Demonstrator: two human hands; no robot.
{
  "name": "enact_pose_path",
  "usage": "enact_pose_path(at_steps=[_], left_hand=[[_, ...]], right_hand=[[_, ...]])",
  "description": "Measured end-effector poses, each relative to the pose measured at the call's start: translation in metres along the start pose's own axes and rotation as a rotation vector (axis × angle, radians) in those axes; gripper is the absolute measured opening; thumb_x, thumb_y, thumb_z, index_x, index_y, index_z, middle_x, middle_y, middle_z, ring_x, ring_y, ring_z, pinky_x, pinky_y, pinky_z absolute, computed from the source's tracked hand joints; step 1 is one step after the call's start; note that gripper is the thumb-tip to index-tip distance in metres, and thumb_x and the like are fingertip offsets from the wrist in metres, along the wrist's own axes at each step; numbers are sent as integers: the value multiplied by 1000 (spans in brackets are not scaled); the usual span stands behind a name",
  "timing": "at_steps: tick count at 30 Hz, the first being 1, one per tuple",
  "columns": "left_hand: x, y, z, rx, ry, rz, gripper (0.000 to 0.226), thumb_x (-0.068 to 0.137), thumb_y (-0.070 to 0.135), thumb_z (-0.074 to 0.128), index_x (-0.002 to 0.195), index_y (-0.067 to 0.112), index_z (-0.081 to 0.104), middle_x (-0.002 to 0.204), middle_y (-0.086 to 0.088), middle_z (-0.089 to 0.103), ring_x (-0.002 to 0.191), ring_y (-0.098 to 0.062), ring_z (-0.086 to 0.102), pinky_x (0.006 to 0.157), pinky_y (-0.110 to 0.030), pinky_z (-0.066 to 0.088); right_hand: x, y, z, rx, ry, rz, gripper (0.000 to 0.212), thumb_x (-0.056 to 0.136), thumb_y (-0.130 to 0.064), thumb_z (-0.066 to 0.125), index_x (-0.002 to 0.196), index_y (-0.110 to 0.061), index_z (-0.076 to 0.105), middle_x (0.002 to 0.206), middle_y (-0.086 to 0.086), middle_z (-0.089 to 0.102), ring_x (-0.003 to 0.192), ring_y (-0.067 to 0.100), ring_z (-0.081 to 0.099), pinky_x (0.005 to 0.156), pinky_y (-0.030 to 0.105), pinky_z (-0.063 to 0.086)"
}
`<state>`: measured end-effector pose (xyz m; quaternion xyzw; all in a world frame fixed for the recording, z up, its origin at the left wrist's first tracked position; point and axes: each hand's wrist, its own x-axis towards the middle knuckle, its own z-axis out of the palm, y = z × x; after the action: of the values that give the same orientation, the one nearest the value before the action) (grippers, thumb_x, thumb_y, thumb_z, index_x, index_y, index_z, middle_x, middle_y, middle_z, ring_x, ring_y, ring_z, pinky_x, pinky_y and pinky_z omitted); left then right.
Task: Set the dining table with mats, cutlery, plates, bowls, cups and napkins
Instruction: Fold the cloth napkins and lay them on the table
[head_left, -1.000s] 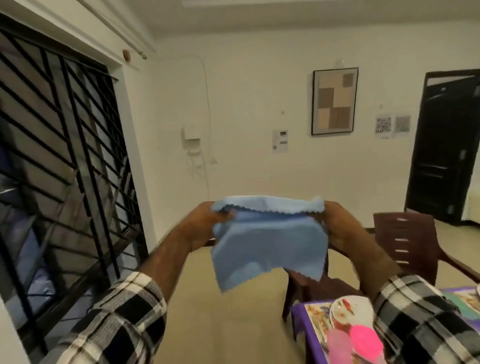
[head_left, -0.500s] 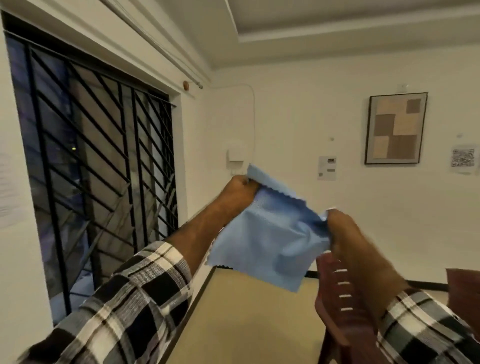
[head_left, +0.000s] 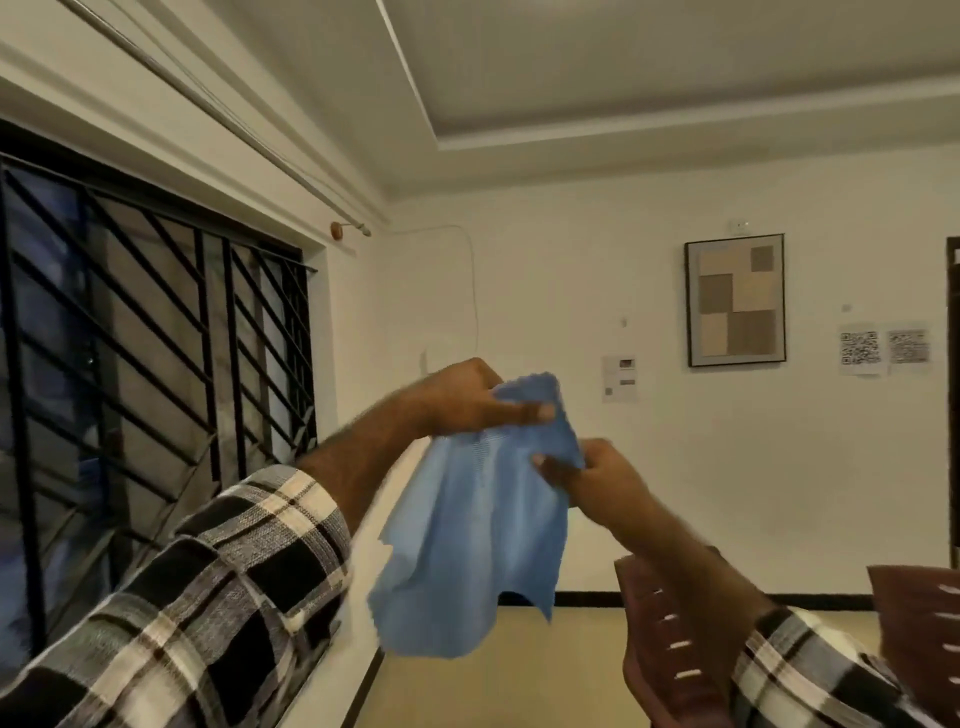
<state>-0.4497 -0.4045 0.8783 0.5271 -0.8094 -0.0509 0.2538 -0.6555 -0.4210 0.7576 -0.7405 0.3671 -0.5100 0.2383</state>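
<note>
one napkin (head_left: 472, 540), two chairs (head_left: 670, 649), two hands (head_left: 462, 400)

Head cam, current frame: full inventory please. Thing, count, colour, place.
napkin: 1, light blue, held up in mid-air at centre, lower part hanging loose
chairs: 2, dark brown, bottom right, partly cut off
window grille: 1, black bars, left wall
curtain rod: 1, pale, above the window
framed picture: 1, black frame with beige and brown blocks, far wall
QR code sheets: 2, white, right of the picture
left hand: 1, pinches the napkin's top edge
right hand: 1, pinches the napkin's right edge
sleeves: 2, black and white check, bottom corners
</note>
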Motion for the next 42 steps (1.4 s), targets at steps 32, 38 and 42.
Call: enact_pose_path(at_steps=[32,38,42], left_hand=[[-95,-116,139,-1620,-70,-190,87,93,81,52,145,13,66,147,-23,62,134,-40,62,106,-52,52],[-90,-134,119,-1316,258,-240,96,77,13,89,157,39,41,135,-19,66,98,-28,79,71,-40,65],[-73,-134,61,-1114,350,-119,75,54,34,105,123,22,77,97,-18,79,86,-31,75,68,-36,65]], right_hand=[[-8,-18,-52,476,227,607,19,99,-20,69,103,-2,70,76,11,69,64,24,64,59,36,58],[-1,7,-50,392,236,575,35,90,-5,78,121,8,70,94,17,73,80,29,68,69,40,59],[11,6,-47,197,237,512,59,81,-14,91,130,-12,58,122,13,66,112,35,66,81,45,60]])
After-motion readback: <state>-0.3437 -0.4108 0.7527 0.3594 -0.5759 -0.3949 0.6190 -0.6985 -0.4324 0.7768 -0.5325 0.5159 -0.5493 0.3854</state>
